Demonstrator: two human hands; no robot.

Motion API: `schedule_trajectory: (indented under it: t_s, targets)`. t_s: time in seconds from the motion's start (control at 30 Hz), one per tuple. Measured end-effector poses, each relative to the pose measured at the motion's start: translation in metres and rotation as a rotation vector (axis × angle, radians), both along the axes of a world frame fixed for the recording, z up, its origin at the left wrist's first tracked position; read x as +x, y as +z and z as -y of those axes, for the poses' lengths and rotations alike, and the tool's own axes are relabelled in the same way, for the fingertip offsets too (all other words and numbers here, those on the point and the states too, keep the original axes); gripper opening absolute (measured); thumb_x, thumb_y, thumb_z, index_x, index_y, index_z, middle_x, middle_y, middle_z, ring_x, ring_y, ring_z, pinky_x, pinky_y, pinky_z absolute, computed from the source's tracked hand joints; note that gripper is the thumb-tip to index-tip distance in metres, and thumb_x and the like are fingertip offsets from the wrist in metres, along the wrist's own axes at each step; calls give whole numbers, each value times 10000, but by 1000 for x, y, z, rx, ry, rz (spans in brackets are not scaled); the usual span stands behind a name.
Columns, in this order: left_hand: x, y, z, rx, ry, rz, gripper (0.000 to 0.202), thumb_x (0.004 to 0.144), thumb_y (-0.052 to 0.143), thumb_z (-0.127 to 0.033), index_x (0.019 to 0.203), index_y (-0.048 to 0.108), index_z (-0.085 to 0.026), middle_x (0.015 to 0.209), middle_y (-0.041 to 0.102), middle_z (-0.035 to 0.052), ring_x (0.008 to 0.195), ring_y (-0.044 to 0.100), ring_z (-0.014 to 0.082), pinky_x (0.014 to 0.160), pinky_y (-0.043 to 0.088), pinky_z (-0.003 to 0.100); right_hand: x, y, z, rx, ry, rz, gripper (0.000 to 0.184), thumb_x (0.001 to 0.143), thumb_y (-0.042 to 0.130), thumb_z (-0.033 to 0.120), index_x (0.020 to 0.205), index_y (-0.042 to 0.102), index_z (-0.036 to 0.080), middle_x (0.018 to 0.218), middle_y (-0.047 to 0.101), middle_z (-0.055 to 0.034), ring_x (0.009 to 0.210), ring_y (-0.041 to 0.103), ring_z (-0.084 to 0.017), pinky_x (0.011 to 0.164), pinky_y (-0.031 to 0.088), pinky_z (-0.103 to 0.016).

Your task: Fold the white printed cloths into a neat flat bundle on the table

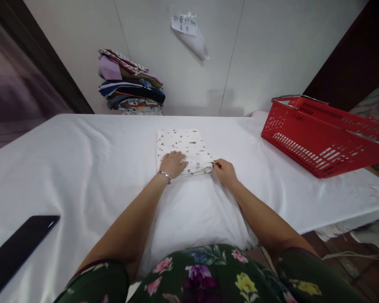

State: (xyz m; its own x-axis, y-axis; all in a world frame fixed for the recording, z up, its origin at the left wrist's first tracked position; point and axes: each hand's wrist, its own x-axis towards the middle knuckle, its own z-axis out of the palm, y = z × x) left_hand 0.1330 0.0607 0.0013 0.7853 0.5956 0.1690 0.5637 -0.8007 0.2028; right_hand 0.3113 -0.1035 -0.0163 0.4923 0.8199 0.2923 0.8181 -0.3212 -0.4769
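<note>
Folded cloth (189,145) lies on the white-draped worktop (120,164), twelve o'clock from the wearer. Left hand (173,164) rests at its seven o'clock, fingers open, apparently steadying the layers. Right hand (225,171) has fingers pinching the four o'clock corner, presumably controlling the edges. Red basket (316,143) sits at two o'clock, seemingly within reach.

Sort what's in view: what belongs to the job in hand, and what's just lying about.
In the job: patterned cloth, left hand on it, right hand at its corner; white-covered table.

Apparently lying about: red basket; stack of fabrics; black flat object.
</note>
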Motion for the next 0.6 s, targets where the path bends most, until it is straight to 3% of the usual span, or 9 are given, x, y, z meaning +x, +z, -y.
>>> schedule_trajectory:
  t_s: [0.17,0.27,0.4,0.6]
  targets:
    - [-2,1,-1,-62,20,-47,421,851,391,-437,1195,525,-234,1347,450,42,1270,339,229,1035,247,420,0,6,12,2,45,-20,162,783,480,290,705,591,201,615,570,20,580,482,-119,546,316,-222]
    - [-2,1,-1,-66,24,-50,438,848,395,-430,1204,524,-210,1347,450,49,1272,336,229,1041,238,420,-1,9,14,11,92,-4,170,796,469,288,724,596,202,647,586,14,594,489,-114,562,316,-218]
    - [-2,0,0,-53,16,-29,434,845,401,-426,1195,534,-206,1336,464,48,1264,347,230,1037,247,418,0,11,16,-85,175,35,159,764,481,221,657,598,200,650,604,7,600,493,-116,550,295,-220]
    - [-3,0,-2,-59,2,2,401,836,424,-418,1162,558,-225,1321,480,49,1256,361,242,1023,269,432,7,14,21,-155,193,15,160,755,485,201,678,626,210,691,637,10,637,527,-117,568,309,-216]
